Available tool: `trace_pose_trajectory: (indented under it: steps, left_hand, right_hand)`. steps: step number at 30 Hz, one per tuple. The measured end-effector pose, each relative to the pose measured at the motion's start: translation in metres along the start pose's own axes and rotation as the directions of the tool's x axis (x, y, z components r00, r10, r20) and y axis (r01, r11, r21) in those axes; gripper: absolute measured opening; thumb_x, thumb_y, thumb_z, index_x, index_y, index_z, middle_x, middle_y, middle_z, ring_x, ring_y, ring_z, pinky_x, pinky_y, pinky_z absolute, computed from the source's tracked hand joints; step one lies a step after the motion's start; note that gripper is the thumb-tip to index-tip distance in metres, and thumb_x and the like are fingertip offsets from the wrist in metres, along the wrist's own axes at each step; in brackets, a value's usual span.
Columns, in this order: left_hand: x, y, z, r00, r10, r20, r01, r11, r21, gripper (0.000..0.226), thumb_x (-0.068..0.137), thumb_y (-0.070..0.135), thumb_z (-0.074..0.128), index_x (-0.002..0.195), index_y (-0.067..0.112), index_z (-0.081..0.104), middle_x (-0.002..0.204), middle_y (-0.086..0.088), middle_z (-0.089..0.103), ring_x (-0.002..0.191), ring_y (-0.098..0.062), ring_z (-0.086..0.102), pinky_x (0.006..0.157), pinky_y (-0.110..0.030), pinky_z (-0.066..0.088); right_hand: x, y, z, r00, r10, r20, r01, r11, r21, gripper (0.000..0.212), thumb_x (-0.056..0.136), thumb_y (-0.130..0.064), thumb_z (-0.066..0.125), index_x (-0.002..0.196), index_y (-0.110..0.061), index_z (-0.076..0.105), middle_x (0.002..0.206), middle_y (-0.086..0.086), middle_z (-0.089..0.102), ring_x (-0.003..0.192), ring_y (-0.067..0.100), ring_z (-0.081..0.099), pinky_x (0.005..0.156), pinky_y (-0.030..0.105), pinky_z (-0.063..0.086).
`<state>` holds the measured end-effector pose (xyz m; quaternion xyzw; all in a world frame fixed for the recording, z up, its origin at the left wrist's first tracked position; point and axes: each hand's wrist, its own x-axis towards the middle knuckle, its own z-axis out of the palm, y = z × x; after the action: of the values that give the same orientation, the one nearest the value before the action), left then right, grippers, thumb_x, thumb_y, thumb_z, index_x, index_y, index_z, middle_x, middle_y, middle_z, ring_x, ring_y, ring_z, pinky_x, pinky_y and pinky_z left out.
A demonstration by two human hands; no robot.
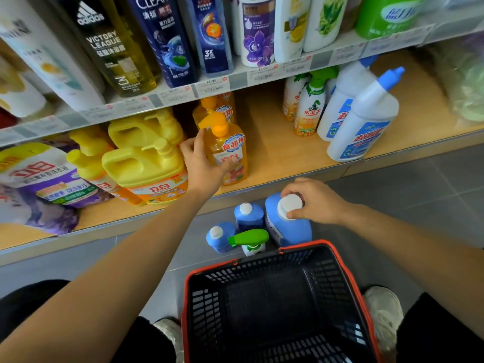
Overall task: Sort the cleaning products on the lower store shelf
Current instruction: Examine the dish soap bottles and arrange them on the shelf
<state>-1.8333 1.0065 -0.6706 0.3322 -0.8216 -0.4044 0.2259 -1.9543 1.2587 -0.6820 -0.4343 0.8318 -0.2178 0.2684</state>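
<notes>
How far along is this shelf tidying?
Roughly midway, I'd guess. Done: yellow jugs stand grouped left on the shelf, white bottles right; the basket is empty. In hand: the left hand grips an orange pump bottle; the right hand grips the big blue bottle by its cap. Left: that bottle, two small blue bottles and a green sprayer stand on the floor.

Your orange pump bottle [237,146] stands upright on the lower shelf [282,142] beside yellow jugs [141,163]; blue bottle [290,233] upright on floor [392,184].

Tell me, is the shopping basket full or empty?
Empty: the basket shows its bare black bottom, nothing inside. The blue bottles are outside, beyond its rim.
</notes>
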Motion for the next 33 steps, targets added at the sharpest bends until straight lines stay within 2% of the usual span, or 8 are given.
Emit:
trace_pose_trajectory:
  steps: [2,4,8,12,18,22,27,33]
  left_hand:
    - [0.003,-0.004,-0.003,1.0,0.002,0.009,-0.002,1.0,-0.026,0.093,0.07,0.028,0.092,0.144,0.021,0.036,0.139,-0.005,0.036,0.13,-0.02,0.047,0.11,-0.04,0.048]
    - [0.002,-0.006,-0.004,0.999,-0.003,0.055,0.009,0.993,-0.119,0.087,0.069,0.029,0.093,0.133,0.02,0.036,0.132,0.002,0.048,0.122,-0.009,0.055,0.103,-0.042,0.053]
    - [0.0,-0.003,-0.005,0.993,0.004,0.117,0.018,0.983,-0.184,0.085,0.069,0.031,0.093,0.134,0.023,0.039,0.119,0.024,0.057,0.108,0.011,0.06,0.093,-0.031,0.057]
    - [-0.004,0.009,-0.014,0.985,0.084,0.149,-0.052,0.977,-0.206,0.079,0.069,0.029,0.093,0.135,0.02,0.051,0.123,0.012,0.065,0.112,-0.001,0.064,0.095,-0.032,0.058]
    - [-0.021,0.055,-0.045,0.965,0.143,0.22,-0.02,0.877,-0.481,0.077,0.065,0.016,0.095,0.132,0.013,0.056,0.123,-0.001,0.071,0.113,-0.018,0.07,0.089,-0.032,0.059]
    - [-0.05,0.08,-0.061,0.942,0.166,0.293,0.038,0.812,-0.582,0.074,0.065,0.02,0.095,0.129,0.009,0.058,0.124,-0.012,0.07,0.114,-0.03,0.069,0.09,-0.043,0.06]
    - [-0.08,0.094,-0.068,0.92,0.163,0.357,0.108,0.769,-0.63,0.071,0.07,0.007,0.088,0.132,0.002,0.054,0.126,-0.017,0.069,0.116,-0.036,0.067,0.095,-0.054,0.056]
    - [-0.102,0.103,-0.091,0.923,0.156,0.352,0.099,0.787,-0.609,0.049,0.082,0.029,0.078,0.127,0.018,0.062,0.127,-0.009,0.069,0.12,-0.027,0.065,0.094,-0.037,0.056]
  right_hand:
    - [0.005,-0.002,-0.004,0.999,0.019,0.039,-0.019,1.0,0.0,0.042,0.077,-0.03,0.085,0.115,-0.023,0.068,0.104,-0.007,0.06,0.095,0.017,0.059,0.078,0.033,0.045]
    - [0.01,-0.005,-0.007,0.995,0.049,0.089,-0.047,0.999,-0.02,0.043,0.079,-0.036,0.084,0.117,-0.023,0.068,0.107,-0.007,0.061,0.099,0.017,0.059,0.078,0.031,0.043]
    - [0.016,-0.015,-0.014,0.979,0.129,0.155,-0.135,0.99,0.03,0.066,0.08,-0.047,0.08,0.138,-0.025,0.056,0.117,-0.004,0.06,0.103,0.014,0.057,0.086,0.029,0.045]
    - [0.016,-0.033,-0.019,0.999,0.052,0.004,-0.052,0.981,0.188,0.087,0.078,-0.053,0.08,0.151,-0.028,0.04,0.135,-0.004,0.056,0.116,0.015,0.058,0.094,0.032,0.05]
    - [0.017,-0.063,-0.031,0.976,-0.046,-0.212,0.122,0.923,0.364,0.111,0.066,-0.051,0.088,0.157,-0.031,0.028,0.149,-0.009,0.048,0.13,0.007,0.05,0.102,0.028,0.043]
    - [0.007,-0.08,-0.036,0.962,-0.158,-0.223,0.251,0.835,0.49,0.094,0.069,-0.039,0.091,0.148,-0.025,0.041,0.133,-0.01,0.063,0.12,0.007,0.061,0.1,0.034,0.052]
    - [-0.019,-0.088,-0.04,0.947,-0.2,-0.252,0.315,0.737,0.599,0.075,0.068,-0.023,0.093,0.134,-0.022,0.055,0.122,-0.01,0.071,0.11,0.008,0.068,0.087,0.021,0.055]
    - [-0.044,-0.078,-0.039,0.944,-0.223,-0.244,0.318,0.82,0.476,0.083,0.063,-0.021,0.096,0.134,-0.02,0.054,0.123,-0.01,0.067,0.112,0.002,0.064,0.091,0.018,0.051]
